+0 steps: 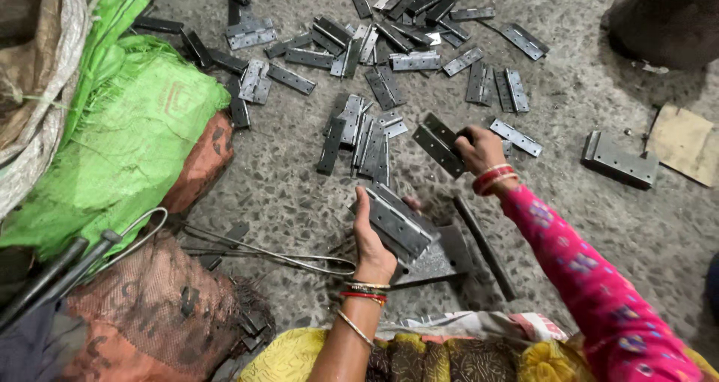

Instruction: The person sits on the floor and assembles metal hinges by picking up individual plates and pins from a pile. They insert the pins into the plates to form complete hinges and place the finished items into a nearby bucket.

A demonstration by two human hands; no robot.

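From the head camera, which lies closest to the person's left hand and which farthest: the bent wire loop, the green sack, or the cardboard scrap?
Measured from the left hand:
1. Bent wire loop, just to its left on the floor, its end almost at the wrist.
2. Green sack, farther off at the left side.
3. Cardboard scrap, farthest, at the right edge.

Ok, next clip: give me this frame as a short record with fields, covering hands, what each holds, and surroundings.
setting: speckled stone floor, seen from above
left hand: grips a stack of grey metal hinges, held over a flat metal block
right hand: closed on a single dark hinge, lifted off the floor
scattered hinges: many loose ones spread ahead of the person
green sack: at left, on rust-coloured bags
wire loop: on the floor by the left wrist
cardboard piece: at right
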